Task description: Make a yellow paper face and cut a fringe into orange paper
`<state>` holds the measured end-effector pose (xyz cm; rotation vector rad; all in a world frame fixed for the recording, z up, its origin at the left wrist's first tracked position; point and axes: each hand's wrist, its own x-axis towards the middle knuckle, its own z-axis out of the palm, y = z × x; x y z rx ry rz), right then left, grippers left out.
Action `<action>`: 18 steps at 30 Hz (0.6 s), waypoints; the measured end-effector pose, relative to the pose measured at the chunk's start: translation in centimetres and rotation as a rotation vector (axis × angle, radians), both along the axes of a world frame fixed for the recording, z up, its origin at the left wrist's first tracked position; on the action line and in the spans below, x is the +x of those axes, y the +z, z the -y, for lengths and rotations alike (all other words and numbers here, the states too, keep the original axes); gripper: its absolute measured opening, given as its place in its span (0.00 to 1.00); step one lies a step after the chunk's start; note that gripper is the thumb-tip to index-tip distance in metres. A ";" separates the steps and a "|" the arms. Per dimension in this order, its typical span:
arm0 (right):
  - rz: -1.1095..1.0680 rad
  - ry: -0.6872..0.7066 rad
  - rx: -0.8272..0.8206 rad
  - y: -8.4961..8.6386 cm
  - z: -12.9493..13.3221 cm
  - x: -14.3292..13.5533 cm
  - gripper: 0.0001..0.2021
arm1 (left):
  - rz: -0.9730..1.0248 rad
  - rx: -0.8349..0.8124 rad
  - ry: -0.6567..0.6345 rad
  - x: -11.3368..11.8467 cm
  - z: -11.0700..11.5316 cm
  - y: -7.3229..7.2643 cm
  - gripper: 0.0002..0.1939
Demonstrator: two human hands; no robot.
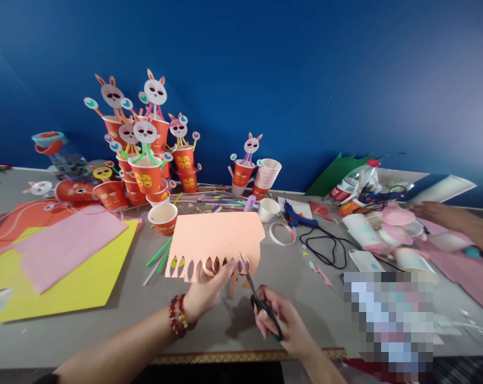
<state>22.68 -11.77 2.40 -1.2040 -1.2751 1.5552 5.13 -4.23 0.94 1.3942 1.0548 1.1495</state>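
Observation:
My left hand (209, 290) is closed on the lower edge of a peach sheet of paper (219, 234), thumb on top. Along that edge runs a row of leaf-shaped cut-outs. A pair of black-handled scissors (265, 314) is in my right hand (281, 320), fingers through the loops. Its blades are at the paper's lower right, close to my left thumb; a strip of peach paper hangs below there. Just behind the sheet's left corner stands a red paper cup (163, 217). Green and white straws (159, 256) lie beside the sheet's left edge.
Stacked red cups with paper rabbit figures (145, 176) stand at the back left. Yellow card (101, 277) and pink paper (71, 242) lie left. Rightward are a tape roll (282, 233), a blue glue gun (299, 216), a phone (367, 261) and another person's hand (433, 212).

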 end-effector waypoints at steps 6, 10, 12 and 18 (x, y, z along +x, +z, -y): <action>-0.024 -0.012 -0.011 -0.2 0.0 -0.1 0.30 | 0.119 -0.039 -0.097 0.1 0.2 0.9 0.15; -0.033 -0.023 -0.008 -0.3 0.1 -0.2 0.29 | 0.146 -0.054 -0.077 0.4 0.3 1.4 0.15; -0.037 -0.019 0.005 -0.5 0.1 -0.2 0.28 | 0.148 -0.061 -0.058 0.4 0.3 1.6 0.15; -0.004 0.009 0.072 -1.4 0.2 -0.1 0.27 | 0.130 -0.091 -0.019 0.4 0.4 1.9 0.15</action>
